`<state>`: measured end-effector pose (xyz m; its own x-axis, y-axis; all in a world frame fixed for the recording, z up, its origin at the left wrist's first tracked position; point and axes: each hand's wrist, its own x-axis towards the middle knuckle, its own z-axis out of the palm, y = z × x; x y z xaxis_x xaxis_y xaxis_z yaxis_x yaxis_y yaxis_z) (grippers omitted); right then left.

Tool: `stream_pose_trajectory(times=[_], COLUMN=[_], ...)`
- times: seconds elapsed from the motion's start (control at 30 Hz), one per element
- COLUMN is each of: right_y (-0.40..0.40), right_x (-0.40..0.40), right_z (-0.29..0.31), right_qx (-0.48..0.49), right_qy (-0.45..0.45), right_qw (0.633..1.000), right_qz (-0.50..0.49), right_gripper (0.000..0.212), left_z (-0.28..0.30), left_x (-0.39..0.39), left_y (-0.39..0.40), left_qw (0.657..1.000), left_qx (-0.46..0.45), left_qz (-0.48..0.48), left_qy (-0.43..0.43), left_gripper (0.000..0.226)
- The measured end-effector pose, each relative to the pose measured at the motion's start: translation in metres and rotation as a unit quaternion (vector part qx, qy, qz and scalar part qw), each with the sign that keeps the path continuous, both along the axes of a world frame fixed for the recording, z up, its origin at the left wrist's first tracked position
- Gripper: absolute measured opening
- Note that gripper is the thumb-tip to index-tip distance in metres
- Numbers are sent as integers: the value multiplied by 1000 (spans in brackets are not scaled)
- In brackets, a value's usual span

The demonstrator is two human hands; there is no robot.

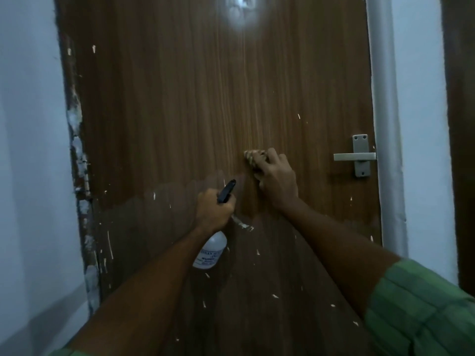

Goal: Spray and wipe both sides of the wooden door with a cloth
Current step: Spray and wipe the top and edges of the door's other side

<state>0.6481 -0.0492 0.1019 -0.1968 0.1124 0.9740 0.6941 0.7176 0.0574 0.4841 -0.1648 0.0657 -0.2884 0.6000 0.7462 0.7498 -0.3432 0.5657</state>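
Right hand: our right hand (276, 176) presses a bunched cloth (253, 158) against the wooden door (180, 111), fingers curled over the wad, at about the height of the lever.
Left hand: our left hand (214, 210) is wrapped round the neck of the spray bottle (210, 249), whose black nozzle points up and toward the door; the pale body hangs below the fist.
Step in hand: we judge this to be the wiping of the middle band of this face, with the bottle held ready.
Where the door stands: right in front of us, filling the view, with the right hand near the middle of the panel.
How to wipe well: we should keep the palm flat behind the cloth and follow the vertical grain in overlapping strokes.
Where to go: the lower panel looks duller, with a wavy edge just below our hands, and pale flecks dot it; we cannot tell if they are paint or dirt.
Spraying: we should turn the nozzle square to the panel before squeezing.
Handle: the metal lever handle (356, 156) sits well to the right; we should wipe around it.
Edge: the left door edge (77, 150) is chipped and white-smeared, so the cloth may snag there.
Left to do: the other side is out of view.
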Motion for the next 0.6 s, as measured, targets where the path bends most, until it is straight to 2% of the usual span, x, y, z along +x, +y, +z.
stream_pose_trajectory(times=[0.07,0.13,0.17,0.23,0.33,0.4,0.43,0.5,0.57,0.6], right_y=[-1,1,5,8,0,-5,-5,-1,4,6], right_x=[-12,-11,-7,-5,-12,-24,-34,-38,-32,-28], right_z=[-44,-74,-68,-38,-2,-6,-16,-41,-48,-39], right_qx=[29,58,68,81,44,27,20,64,134,141], right_qy=[-139,-309,-352,-331,-104,-38,-56,-186,-333,-372], right_qw=[990,949,933,940,993,998,996,978,932,916], right_qz=[27,36,34,22,42,49,60,73,57,43], right_gripper=[75,79,78,75,54,56,64,72,67,67], left_z=[-12,-21,-23,-23,-24,-27,-28,-30,-29,-30], left_x=[-1,-3,-4,-2,1,5,0,-2,0,1], left_y=[0,0,0,-1,1,1,-2,-8,-16,-21], left_qw=[1000,1000,999,999,997,996,995,995,996,997], left_qx=[-9,-27,-28,-16,-2,13,17,24,11,11], left_qz=[4,6,12,29,68,84,90,83,73,71], left_qy=[-8,-16,-21,-26,-24,-26,-34,-55,-44,-35], left_gripper=[32,27,26,29,35,39,39,37,34,34])
